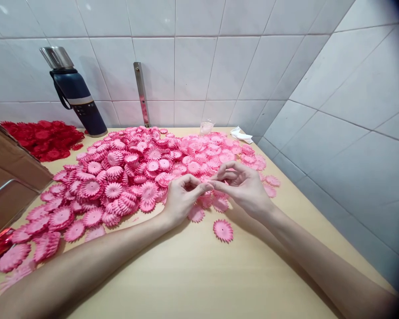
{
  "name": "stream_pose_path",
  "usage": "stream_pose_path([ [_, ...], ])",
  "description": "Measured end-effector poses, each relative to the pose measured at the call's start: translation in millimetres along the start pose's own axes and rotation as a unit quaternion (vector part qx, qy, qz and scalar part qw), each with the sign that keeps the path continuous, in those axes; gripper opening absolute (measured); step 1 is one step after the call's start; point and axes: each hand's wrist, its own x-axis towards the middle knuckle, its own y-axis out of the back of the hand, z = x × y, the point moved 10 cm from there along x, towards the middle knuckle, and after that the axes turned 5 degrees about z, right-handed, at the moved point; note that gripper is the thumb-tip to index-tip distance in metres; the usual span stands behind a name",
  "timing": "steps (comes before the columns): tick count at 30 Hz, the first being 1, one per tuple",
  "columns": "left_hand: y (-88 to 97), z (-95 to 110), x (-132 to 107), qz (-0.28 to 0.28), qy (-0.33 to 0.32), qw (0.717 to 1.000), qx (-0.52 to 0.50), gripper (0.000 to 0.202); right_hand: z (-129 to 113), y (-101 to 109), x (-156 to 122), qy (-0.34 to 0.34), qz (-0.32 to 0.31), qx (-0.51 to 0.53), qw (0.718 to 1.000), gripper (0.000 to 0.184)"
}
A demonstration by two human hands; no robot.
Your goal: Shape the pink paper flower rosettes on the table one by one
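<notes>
My left hand (183, 197) is closed in a pinch at the front edge of a big heap of pink flower-shaped discs (116, 170) with scalloped rims. Its thumb and index tip meet the fingertips of my right hand (241, 188), whose thumb and forefinger also pinch together while the other fingers curl loosely. Whatever lies between the fingertips is too small or hidden to make out. One loose pink disc (223, 231) lies flat on the table just below my hands. Another disc (196, 213) rests beside my left thumb.
A dark blue flask (78, 95) with a steel cap leans against the tiled wall (199, 66). Red discs (43, 137) are piled behind a cardboard box (9, 177) at left. A metal strip (141, 95), a clear cup (206, 127) and white tissue (241, 134) are at the back.
</notes>
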Motion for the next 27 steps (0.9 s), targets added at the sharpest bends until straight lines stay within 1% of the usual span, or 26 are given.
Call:
stream_pose_path([
  [3, -1.8, -3, 0, -0.007, 0.010, 1.000, -0.019, 0.029, -2, 5, 1, 0.001, 0.022, -0.006, 1.000, 0.032],
  [7, -0.9, 7, -1, -0.002, -0.022, 0.999, 0.026, 0.032, 4, 22, 7, -0.008, 0.077, 0.017, 0.997, 0.032],
  [9, 1.4, 13, -3, 0.009, -0.039, 0.998, 0.044, 0.033, 11, 42, 13, -0.005, 0.130, 0.029, 0.991, 0.028],
  [11, 3.7, 17, -4, 0.020, -0.047, 0.997, 0.053, 0.035, 14, 74, 13, 0.014, 0.235, 0.059, 0.970, 0.027],
  [12, 4.2, 18, -4, 0.023, -0.048, 0.997, 0.056, 0.035, 14, 85, 13, 0.020, 0.266, 0.068, 0.961, 0.026],
  [13, 4.0, 18, -4, 0.025, -0.048, 0.997, 0.058, 0.034, 15, 91, 14, 0.020, 0.276, 0.069, 0.959, 0.025],
  [14, 3.6, 16, -3, 0.026, -0.045, 0.997, 0.055, 0.032, 13, 92, 15, 0.024, 0.271, 0.062, 0.960, 0.024],
  [16, 4.7, 14, 0, 0.038, -0.037, 0.998, 0.030, 0.025, 5, 82, 15, 0.035, 0.230, 0.030, 0.972, 0.025],
  [19, 9.2, 15, 2, 0.063, -0.045, 0.997, -0.001, 0.027, -7, 52, 9, 0.061, 0.160, -0.011, 0.985, 0.024],
  [21, 5.8, 20, 2, 0.041, -0.063, 0.997, 0.025, 0.018, -14, 36, 2, 0.088, 0.138, -0.033, 0.986, 0.022],
  [24, -2.7, 25, -1, -0.007, -0.081, 0.994, 0.071, 0.023, -19, 19, -7, 0.121, 0.112, -0.072, 0.984, 0.016],
  [27, -3.1, 25, -1, -0.010, -0.089, 0.993, 0.070, 0.022, -22, 7, -13, 0.149, 0.080, -0.119, 0.978, 0.007],
])
